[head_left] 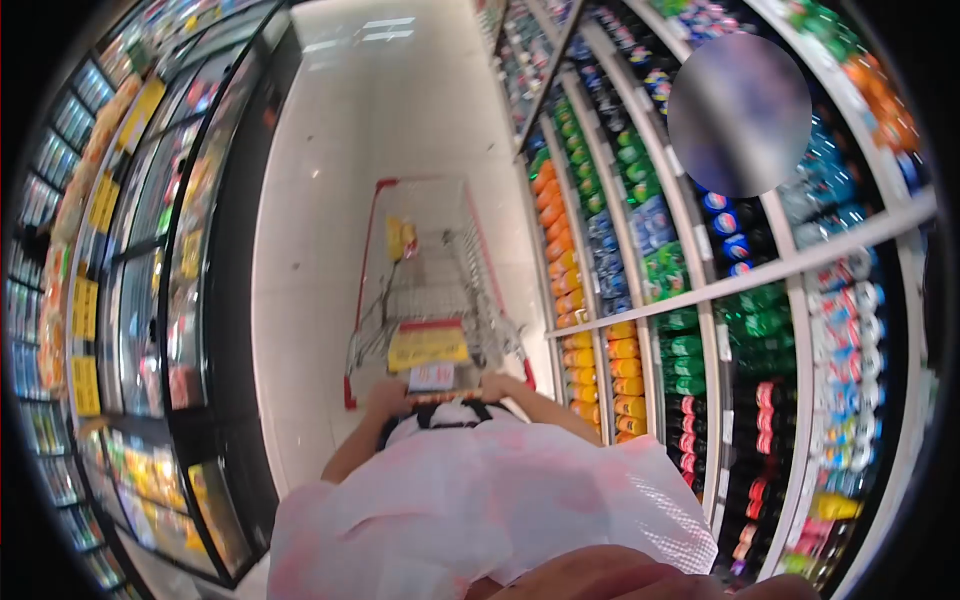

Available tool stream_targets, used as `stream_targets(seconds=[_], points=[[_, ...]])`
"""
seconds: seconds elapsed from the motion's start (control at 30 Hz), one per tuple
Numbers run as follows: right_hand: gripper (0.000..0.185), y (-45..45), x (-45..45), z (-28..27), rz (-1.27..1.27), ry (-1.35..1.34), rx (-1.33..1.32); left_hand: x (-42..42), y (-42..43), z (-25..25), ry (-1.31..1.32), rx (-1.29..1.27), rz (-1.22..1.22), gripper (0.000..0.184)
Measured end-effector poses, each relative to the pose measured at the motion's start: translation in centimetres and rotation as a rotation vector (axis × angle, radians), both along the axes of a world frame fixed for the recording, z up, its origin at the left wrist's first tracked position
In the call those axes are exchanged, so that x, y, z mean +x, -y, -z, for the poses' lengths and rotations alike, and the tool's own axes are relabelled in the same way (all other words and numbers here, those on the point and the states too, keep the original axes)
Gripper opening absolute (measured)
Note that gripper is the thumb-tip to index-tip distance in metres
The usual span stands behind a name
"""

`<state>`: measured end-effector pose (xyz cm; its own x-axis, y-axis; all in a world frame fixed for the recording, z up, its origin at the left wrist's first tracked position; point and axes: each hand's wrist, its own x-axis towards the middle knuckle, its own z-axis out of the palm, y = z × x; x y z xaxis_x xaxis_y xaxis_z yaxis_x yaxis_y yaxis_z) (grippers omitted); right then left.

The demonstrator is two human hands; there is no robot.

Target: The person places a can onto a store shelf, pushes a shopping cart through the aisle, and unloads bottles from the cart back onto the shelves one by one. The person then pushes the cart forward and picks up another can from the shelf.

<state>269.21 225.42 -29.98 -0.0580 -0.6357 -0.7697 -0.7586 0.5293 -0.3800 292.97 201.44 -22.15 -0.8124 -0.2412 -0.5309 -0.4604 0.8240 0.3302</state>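
A wire shopping cart point(430, 290) with red trim stands right before me. My left hand point(388, 397) is wrapped round its handle on the left, and my right hand point(497, 388) grips the handle on the right. Between the hands a small white and red label point(432, 377) sits by the handle. A yellow sign point(428, 346) is on the near end of the cart. Farther inside, toward the far left, lies a small yellow and red package point(401, 239).
Shelves of drink bottles point(625, 370) run along the right, close to the cart. Glass-fronted cooler cases point(150, 280) with yellow tags line the left. The pale, shiny aisle floor point(320, 170) stretches ahead. A blurred oval covers part of the upper right shelves.
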Motion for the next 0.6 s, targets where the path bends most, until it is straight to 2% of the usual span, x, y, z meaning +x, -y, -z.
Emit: stream_targets(seconds=[0.03, 0.13, 0.17, 0.3, 0.37, 0.43, 0.5, 0.57, 0.6], points=[[0.048, -1.0, 0.9, -0.8, 0.025, -0.014, -0.008, 1.0, -1.0, 0.4, 0.025, -0.044, 0.067, 0.040], [0.046, -4.0, 3.9, -3.2, 0.046, -0.014, -0.035, 4.6, -4.1, 2.0, -0.122, -0.055, 0.023, 0.048], [0.044, -4.7, 4.7, -3.5, 0.021, 0.003, -0.001, 5.2, -5.3, 0.6, -0.103, -0.056, 0.004, 0.049], [0.041, -8.5, 8.2, 0.9, 0.091, -0.027, -0.046, 8.2, -8.7, -0.3, -0.061, -0.070, 0.041, 0.042], [0.041, -9.9, 9.5, 0.5, 0.117, -0.062, -0.046, 9.7, -10.2, 0.5, -0.075, -0.059, 0.014, 0.038], [0.040, -11.3, 11.2, -3.5, 0.205, -0.019, -0.018, 11.0, -11.3, 1.3, -0.116, -0.034, -0.058, 0.036], [0.036, -13.1, 14.0, -9.2, 0.214, -0.146, 0.029, 12.6, -13.7, 2.0, -0.086, -0.021, -0.068, 0.035], [0.032, -14.8, 16.0, -3.8, 0.139, -0.298, -0.052, 14.3, -15.0, 3.0, -0.011, -0.064, -0.013, 0.037], [0.032, -16.5, 18.0, -3.4, 0.151, -0.286, -0.062, 15.9, -16.2, 3.1, 0.006, -0.076, 0.030, 0.037]])
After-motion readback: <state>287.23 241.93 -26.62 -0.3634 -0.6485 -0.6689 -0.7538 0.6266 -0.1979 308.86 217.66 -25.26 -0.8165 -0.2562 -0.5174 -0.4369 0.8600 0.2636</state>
